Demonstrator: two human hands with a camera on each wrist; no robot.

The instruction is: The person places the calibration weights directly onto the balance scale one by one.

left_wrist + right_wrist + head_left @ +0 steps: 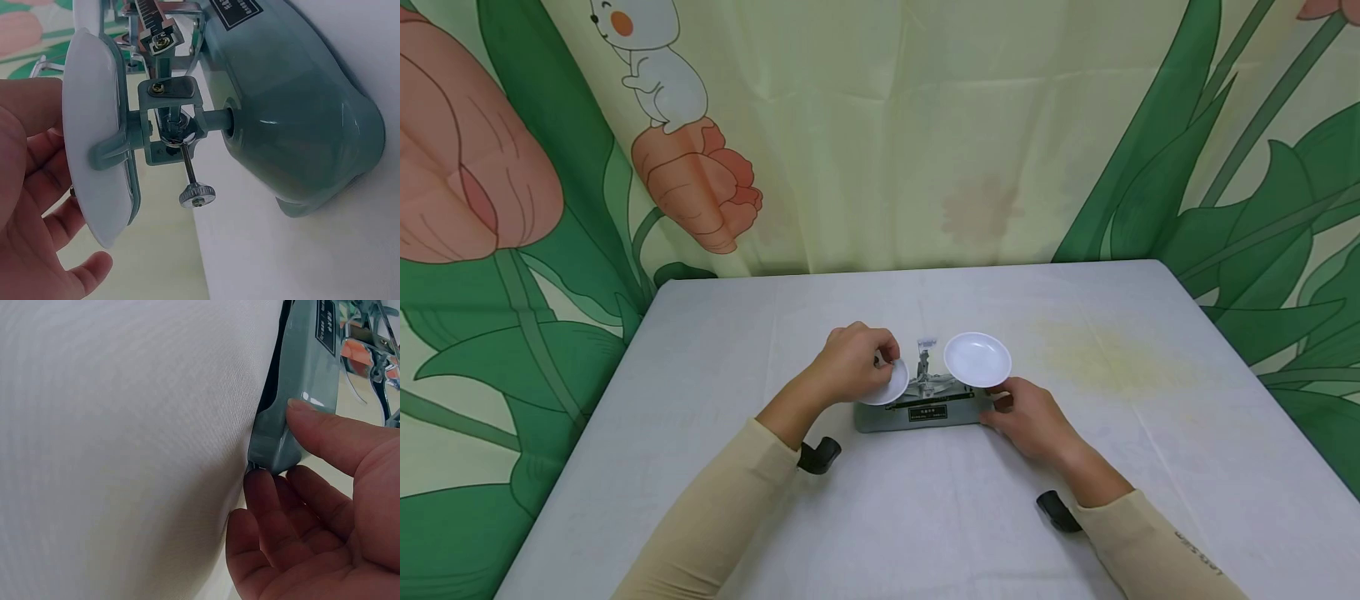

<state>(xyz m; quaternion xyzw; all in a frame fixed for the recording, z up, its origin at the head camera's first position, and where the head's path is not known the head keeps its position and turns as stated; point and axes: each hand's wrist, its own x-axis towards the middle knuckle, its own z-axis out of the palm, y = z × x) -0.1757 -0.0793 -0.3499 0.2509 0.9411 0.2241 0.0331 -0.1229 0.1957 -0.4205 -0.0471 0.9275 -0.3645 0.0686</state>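
**A:** From the head view I see the grey-green metal balance scale [917, 410] sitting at the centre of the white cloth-covered surface [1150, 467]. My left hand [853, 365] is curled on the rim of the white round left pan [891, 385], at about 9 o'clock from the scale's centre post. My right hand [1030, 417] steadies the base at its 3 o'clock end, thumb on top and fingers tucked low, pinching that end. The white round right pan [977, 358] rides higher and nothing touches it.

**B:** How would you handle the pan well?

**A:** I'd judge a light grip on the rim is best, keeping the pan level on its bracket, while the right hand keeps the base from sliding on the cloth. Pressing down hard could strain the beam.

**B:** What do the wrist views add?

**A:** The left wrist view shows the pan's underside, its green bracket [164, 125] and a knurled silver adjusting screw [197, 195], all hidden from the head view. The right wrist view shows my thumb [325, 428] flat on the base's end and fingers [269, 506] at its lower edge. Only the head view shows both pans together.
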